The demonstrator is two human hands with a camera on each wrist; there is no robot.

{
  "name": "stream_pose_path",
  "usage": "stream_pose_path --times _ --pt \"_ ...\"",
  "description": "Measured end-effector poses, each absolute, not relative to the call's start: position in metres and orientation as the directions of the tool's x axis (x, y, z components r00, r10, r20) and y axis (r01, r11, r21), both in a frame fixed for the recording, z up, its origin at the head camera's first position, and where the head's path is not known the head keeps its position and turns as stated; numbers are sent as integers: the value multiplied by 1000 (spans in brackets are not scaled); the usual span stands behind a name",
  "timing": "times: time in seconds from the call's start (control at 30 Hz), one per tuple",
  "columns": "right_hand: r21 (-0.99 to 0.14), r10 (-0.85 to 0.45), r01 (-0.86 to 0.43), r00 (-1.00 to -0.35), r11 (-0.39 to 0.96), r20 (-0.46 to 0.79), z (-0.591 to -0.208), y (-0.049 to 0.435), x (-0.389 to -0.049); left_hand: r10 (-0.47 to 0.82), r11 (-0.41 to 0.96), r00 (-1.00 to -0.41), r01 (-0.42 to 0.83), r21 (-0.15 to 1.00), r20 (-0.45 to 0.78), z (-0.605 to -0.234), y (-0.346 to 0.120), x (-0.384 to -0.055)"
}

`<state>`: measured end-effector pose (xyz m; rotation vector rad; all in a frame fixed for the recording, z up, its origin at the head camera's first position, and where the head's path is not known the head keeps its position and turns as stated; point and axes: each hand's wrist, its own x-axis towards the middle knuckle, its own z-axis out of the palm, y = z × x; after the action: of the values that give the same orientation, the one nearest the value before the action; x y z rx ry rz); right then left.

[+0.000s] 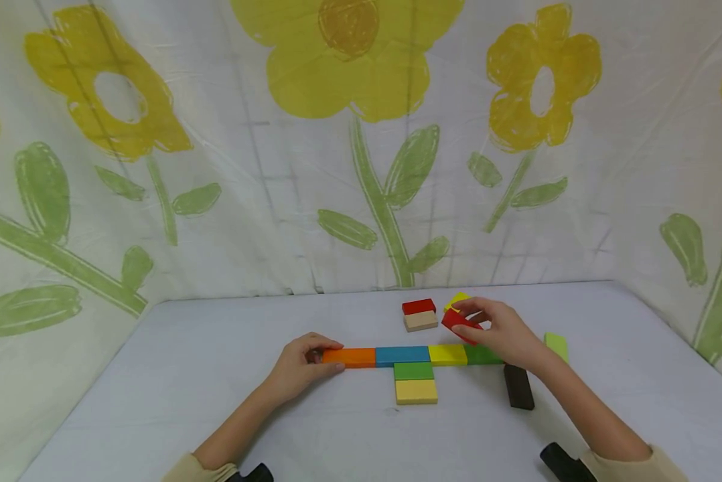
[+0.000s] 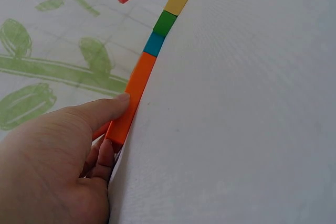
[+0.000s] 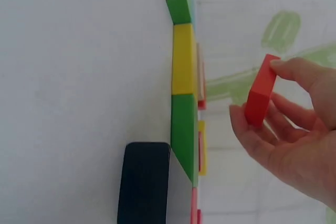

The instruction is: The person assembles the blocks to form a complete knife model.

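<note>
My left hand grips the left end of an orange block, thumb along the near side. That block begins a straight row on the table, followed by a blue block, a yellow block and a green block. Above the row's right part, my right hand pinches a red block between thumb and fingers, and the right wrist view shows it raised off the table. Against the row's near side lie a second green block and a pale yellow block.
Behind the row lie another red block and a beige block. A second yellow block is partly hidden behind my right hand. To the right are a light green block and a dark block. A flower-printed cloth hangs behind the table.
</note>
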<state>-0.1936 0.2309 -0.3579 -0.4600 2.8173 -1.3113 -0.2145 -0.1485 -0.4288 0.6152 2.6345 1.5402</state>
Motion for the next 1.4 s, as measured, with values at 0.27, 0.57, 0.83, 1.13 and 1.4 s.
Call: stream_pose_path --times 0.27,0.57,0.83,1.13,1.4 --pt "-758 -303 -297 -943 580 138 -356 221 -176 350 416 -920 321 851 176 -428 -148 -214" --pt "-761 -380 -352 -913 545 151 -361 210 -164 359 428 -915 336 839 183 -428 -150 -214" --pt "-779 -402 -331 -909 533 111 -363 200 -153 361 431 -914 341 835 187 -429 -150 -214" --pt "-795 -475 -353 -875 493 94 -367 191 -148 365 424 -912 342 839 188 -428 -149 -214" --pt "-767 -520 -379 -851 517 70 -374 183 -146 356 424 -918 324 846 174 -425 -149 -213"
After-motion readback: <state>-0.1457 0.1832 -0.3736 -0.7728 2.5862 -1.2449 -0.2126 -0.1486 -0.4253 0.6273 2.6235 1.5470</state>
